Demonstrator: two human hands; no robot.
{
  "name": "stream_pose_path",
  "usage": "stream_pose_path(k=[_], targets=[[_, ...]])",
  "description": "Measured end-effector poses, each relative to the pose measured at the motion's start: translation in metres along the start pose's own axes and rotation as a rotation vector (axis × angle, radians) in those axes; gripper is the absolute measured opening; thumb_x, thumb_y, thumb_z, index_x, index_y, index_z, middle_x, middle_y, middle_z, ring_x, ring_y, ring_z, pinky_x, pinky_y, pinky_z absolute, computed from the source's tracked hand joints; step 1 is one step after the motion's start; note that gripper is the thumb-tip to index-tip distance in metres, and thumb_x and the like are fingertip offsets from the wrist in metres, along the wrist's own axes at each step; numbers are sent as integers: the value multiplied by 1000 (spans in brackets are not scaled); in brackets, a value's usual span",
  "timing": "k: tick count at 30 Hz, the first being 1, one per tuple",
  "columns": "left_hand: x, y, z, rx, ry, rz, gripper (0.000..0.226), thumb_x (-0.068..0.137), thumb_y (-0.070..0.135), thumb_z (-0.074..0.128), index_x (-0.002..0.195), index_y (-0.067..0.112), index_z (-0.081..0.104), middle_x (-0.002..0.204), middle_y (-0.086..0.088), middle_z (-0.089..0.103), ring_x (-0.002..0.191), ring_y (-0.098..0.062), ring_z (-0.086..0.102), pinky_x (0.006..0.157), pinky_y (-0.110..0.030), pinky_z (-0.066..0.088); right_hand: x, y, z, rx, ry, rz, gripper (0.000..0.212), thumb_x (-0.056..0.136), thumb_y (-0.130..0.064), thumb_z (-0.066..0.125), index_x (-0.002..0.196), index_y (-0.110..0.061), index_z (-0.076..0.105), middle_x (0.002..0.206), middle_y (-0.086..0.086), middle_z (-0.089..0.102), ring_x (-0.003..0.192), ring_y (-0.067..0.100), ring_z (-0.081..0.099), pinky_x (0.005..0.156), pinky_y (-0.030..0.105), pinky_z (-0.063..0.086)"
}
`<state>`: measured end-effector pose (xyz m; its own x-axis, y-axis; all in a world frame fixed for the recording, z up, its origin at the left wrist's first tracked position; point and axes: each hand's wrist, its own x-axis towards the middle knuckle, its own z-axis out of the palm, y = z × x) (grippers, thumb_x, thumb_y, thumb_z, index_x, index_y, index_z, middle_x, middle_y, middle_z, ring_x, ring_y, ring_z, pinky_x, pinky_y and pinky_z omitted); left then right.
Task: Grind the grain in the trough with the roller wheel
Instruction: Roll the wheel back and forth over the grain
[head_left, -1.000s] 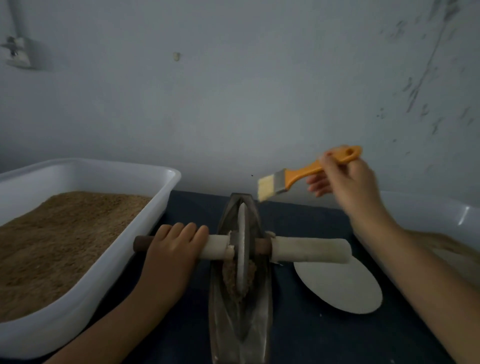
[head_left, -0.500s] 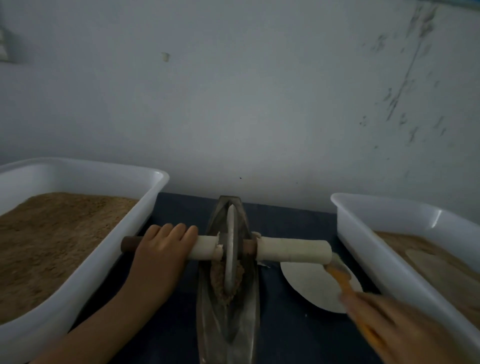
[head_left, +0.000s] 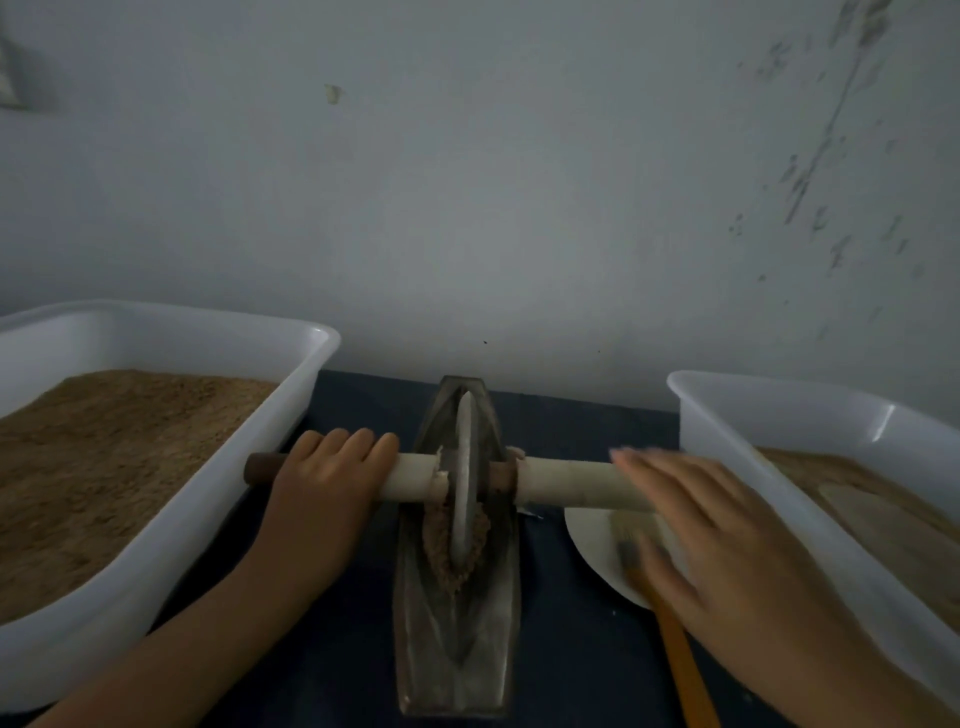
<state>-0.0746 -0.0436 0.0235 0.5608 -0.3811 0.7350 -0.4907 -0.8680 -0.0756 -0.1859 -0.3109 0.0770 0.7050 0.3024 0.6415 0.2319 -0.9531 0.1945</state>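
Left hand (head_left: 332, 475) grips axle at 9 o'clock of wheel (head_left: 462, 480) | right hand (head_left: 717, 540) open, nearing 3 o'clock handle (head_left: 571, 483) | grain (head_left: 441, 540) heaped mid-trough (head_left: 457, 613) | grip evenly, roll 12-to-6, press level.

The long dark trough (head_left: 457, 597) lies in the middle of the dark table (head_left: 582, 665). The roller wheel (head_left: 464, 478) stands upright in it, with brown grain (head_left: 441, 540) around its near edge. Left of the trough, the left hand (head_left: 324, 480) grips the axle handle (head_left: 410, 475). Right of the trough, the right hand (head_left: 727, 540), blurred, has straight fingers over the other handle (head_left: 566, 480). Beside the trough on the right, a brush (head_left: 670, 634) lies on a white disc (head_left: 597, 540). White tubs (head_left: 218, 499) with brown meal stand on both sides of the trough.
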Motion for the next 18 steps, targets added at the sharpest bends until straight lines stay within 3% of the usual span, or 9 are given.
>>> stream_pose_path(k=[2, 3, 4, 6, 7, 9, 11, 16, 18], targets=[[0, 1, -1, -1, 1, 2, 38, 47, 0, 84, 79, 4, 65, 67, -10, 59, 56, -26, 56, 54, -32, 46, 14, -1, 26, 37, -176, -25, 78, 85, -30, 61, 148, -22, 16, 150, -5, 29, 136, 7, 22, 108, 24, 12], [0, 1, -1, -3, 0, 4, 38, 46, 0, 84, 78, 4, 65, 67, -10, 59, 56, -26, 56, 54, -32, 46, 20, -2, 38, 70, -230, 9, 80, 87, -34, 58, 149, -23, 8, 152, -7, 23, 139, 8, 18, 108, 23, 5], [0, 1, -1, -4, -6, 4, 38, 46, 0, 85, 78, 5, 65, 67, -10, 60, 56, -26, 56, 54, -33, 47, 25, -4, 47, 73, -242, 23, 79, 86, -34, 60, 149, -22, 14, 149, -4, 31, 136, 12, 27, 109, 25, 11], [0, 0, 0, -2, -15, 5, 39, 45, 0, 86, 79, 4, 66, 68, -10, 61, 57, -27, 58, 54, -35, 49, 37, -10, 61, 89, -216, 2, 66, 75, -28, 73, 134, -17, 47, 118, 1, 60, 106, 19, 57, 91, 30, 40], [1, -1, 0, -1, -19, 6, 39, 45, 1, 86, 78, 4, 66, 68, -10, 61, 57, -27, 58, 54, -36, 50, 40, -15, 65, 93, -221, -2, 53, 70, -26, 77, 119, -18, 58, 99, -1, 65, 88, 18, 62, 74, 28, 43], [4, -2, 2, -5, -34, 9, 39, 44, 2, 86, 78, 4, 66, 68, -10, 62, 57, -26, 59, 55, -35, 50, 45, -15, 76, 64, -183, -11, 41, 54, -28, 86, 86, -21, 62, 73, -5, 62, 62, 14, 58, 56, 23, 32], [7, -3, 3, -8, -53, 6, 40, 43, 3, 87, 77, 5, 65, 67, -9, 62, 57, -26, 59, 56, -34, 51, 52, -13, 79, 32, -190, 20, 47, 38, -31, 91, 69, -22, 57, 58, -5, 58, 48, 11, 53, 49, 21, 25], [22, -6, 11, 8, -105, -19, 42, 41, 6, 89, 73, 6, 62, 63, -9, 61, 54, -26, 60, 54, -34, 50, 68, -5, 101, 88, -197, 56, 23, 77, -33, 67, 89, -17, 55, 88, 2, 64, 78, 22, 60, 59, 28, 24], [30, -7, 16, 20, -128, -39, 41, 42, 5, 89, 73, 5, 62, 63, -10, 61, 55, -28, 60, 53, -35, 50, 75, -2, 111, 75, -182, 73, 20, 82, -33, 60, 92, -18, 53, 93, 1, 63, 84, 22, 58, 60, 29, 24]])
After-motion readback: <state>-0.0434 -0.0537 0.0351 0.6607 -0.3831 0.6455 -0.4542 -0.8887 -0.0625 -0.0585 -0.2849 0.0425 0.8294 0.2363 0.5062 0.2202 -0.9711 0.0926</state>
